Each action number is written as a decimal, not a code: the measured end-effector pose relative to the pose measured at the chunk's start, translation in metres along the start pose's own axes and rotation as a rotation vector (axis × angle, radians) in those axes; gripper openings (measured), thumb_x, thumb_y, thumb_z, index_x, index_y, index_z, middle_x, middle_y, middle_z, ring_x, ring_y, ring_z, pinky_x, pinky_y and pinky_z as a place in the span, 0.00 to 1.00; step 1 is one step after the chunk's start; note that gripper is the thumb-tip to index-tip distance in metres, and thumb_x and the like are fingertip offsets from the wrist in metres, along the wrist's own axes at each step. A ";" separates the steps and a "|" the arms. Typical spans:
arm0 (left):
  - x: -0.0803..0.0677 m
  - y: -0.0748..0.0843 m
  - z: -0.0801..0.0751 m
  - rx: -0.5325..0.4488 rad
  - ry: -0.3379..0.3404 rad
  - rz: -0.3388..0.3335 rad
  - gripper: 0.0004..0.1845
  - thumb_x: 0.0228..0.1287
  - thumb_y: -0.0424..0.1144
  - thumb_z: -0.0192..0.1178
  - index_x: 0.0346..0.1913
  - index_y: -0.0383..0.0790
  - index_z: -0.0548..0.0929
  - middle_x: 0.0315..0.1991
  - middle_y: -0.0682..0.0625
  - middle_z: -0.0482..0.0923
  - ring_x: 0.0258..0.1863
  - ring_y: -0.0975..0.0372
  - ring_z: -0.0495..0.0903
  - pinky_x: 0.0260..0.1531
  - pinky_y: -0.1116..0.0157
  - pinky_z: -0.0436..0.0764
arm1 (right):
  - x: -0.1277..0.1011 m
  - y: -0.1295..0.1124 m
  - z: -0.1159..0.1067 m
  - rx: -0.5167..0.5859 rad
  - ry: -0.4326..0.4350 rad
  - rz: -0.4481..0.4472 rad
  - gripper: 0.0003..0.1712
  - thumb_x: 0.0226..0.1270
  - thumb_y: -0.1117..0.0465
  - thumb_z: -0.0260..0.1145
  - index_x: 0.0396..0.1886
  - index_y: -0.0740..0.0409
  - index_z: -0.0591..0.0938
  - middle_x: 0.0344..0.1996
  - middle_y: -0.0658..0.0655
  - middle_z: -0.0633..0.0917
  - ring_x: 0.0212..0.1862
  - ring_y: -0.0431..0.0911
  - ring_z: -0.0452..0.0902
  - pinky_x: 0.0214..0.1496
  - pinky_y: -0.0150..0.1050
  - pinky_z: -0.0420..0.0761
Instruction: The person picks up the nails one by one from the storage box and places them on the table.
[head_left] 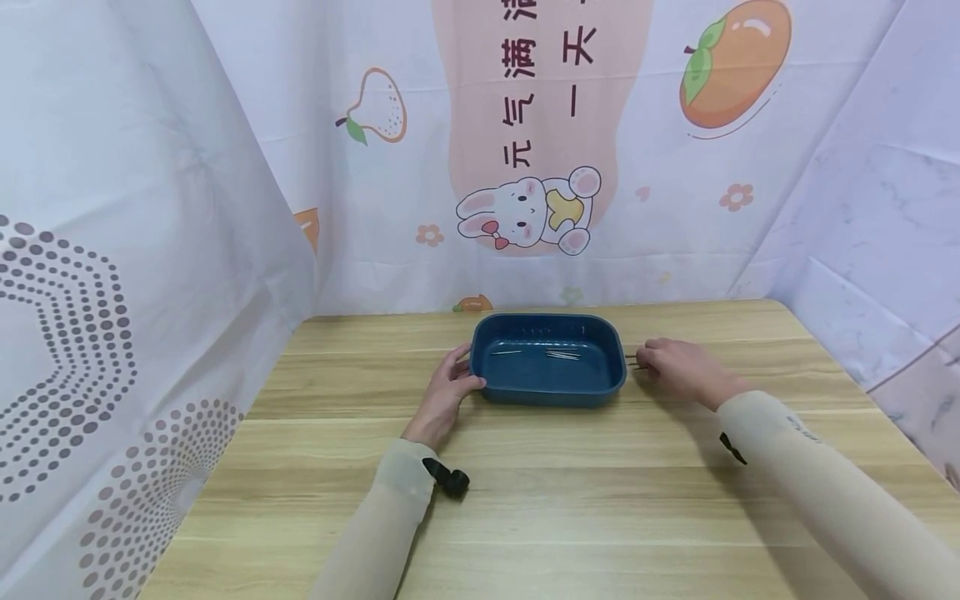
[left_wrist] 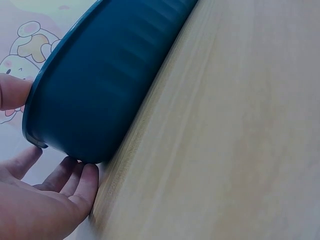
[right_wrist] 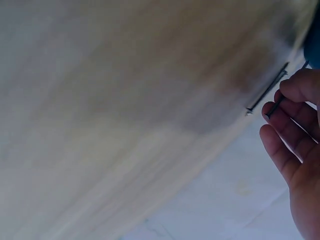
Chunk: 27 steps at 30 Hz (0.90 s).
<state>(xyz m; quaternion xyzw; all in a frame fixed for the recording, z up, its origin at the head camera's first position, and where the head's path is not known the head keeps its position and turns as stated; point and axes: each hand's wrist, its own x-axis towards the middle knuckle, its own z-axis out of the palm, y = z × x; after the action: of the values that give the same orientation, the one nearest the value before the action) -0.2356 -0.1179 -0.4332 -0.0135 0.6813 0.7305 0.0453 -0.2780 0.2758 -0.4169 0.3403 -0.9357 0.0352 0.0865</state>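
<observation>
- Head view: the dark blue tray (head_left: 550,392) sits on the wooden counter (head_left: 570,492) at about 12 o'clock from you, toward the far edge, in front of the printed backdrop (head_left: 525,167). A few thin nails (head_left: 562,356) lie on the tray's floor. Your left hand (head_left: 450,387) is at the tray's 9 o'clock end, thumb at the rim and fingers against the outer wall, so that grip is wrapped on the tray. Your right hand (head_left: 671,367) rests on the counter at the tray's 3 o'clock side, just beside it, with fingers curled over thin dark nails (head_left: 632,361) that stick out toward the tray. Both forearms wear beige sleeves (head_left: 817,475).

- Left wrist view: the tray (left_wrist: 105,85) fills the upper left, its ribbed outer wall resting on the counter (left_wrist: 225,140). Your thumb (left_wrist: 12,91) presses the rim at 9 o'clock, and your left hand (left_wrist: 40,205) has its fingertips (left_wrist: 87,175) touching the tray's lower edge at 7 o'clock.

- Right wrist view: this view is blurred. Your right hand (right_wrist: 295,130) sits at 3 o'clock, fingers bent, pinching one thin nail (right_wrist: 275,106) at the fingertips. A second nail (right_wrist: 267,87) lies on the counter (right_wrist: 125,100) just beside it, at about 2 o'clock.
</observation>
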 end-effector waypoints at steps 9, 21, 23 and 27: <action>0.000 0.000 0.000 -0.015 -0.018 0.002 0.41 0.51 0.25 0.61 0.71 0.44 0.63 0.65 0.38 0.65 0.62 0.49 0.68 0.59 0.55 0.67 | -0.001 0.007 0.011 0.006 0.018 0.006 0.11 0.55 0.72 0.65 0.23 0.52 0.78 0.21 0.45 0.70 0.25 0.42 0.65 0.28 0.40 0.71; -0.001 0.000 -0.001 -0.021 -0.032 0.007 0.40 0.53 0.25 0.60 0.71 0.44 0.62 0.66 0.37 0.63 0.63 0.48 0.66 0.60 0.54 0.66 | 0.002 0.004 0.009 0.010 -0.033 0.041 0.11 0.58 0.74 0.64 0.29 0.53 0.82 0.25 0.47 0.75 0.29 0.43 0.72 0.31 0.44 0.76; -0.001 0.000 -0.001 -0.016 -0.028 0.004 0.40 0.53 0.25 0.61 0.71 0.44 0.63 0.65 0.37 0.64 0.63 0.48 0.66 0.60 0.54 0.66 | 0.002 0.004 0.010 0.011 -0.029 0.035 0.11 0.57 0.74 0.63 0.28 0.53 0.82 0.24 0.47 0.75 0.27 0.42 0.71 0.31 0.43 0.75; -0.001 -0.001 -0.001 -0.004 -0.022 -0.001 0.40 0.52 0.26 0.61 0.71 0.45 0.63 0.65 0.38 0.65 0.62 0.49 0.67 0.60 0.54 0.67 | 0.002 0.005 0.010 0.010 -0.014 0.025 0.12 0.56 0.75 0.63 0.26 0.53 0.81 0.24 0.46 0.74 0.26 0.42 0.68 0.29 0.42 0.73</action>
<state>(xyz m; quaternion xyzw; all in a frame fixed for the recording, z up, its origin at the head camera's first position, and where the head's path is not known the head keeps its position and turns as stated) -0.2345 -0.1186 -0.4337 -0.0059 0.6793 0.7319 0.0529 -0.2838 0.2770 -0.4269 0.3295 -0.9402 0.0388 0.0778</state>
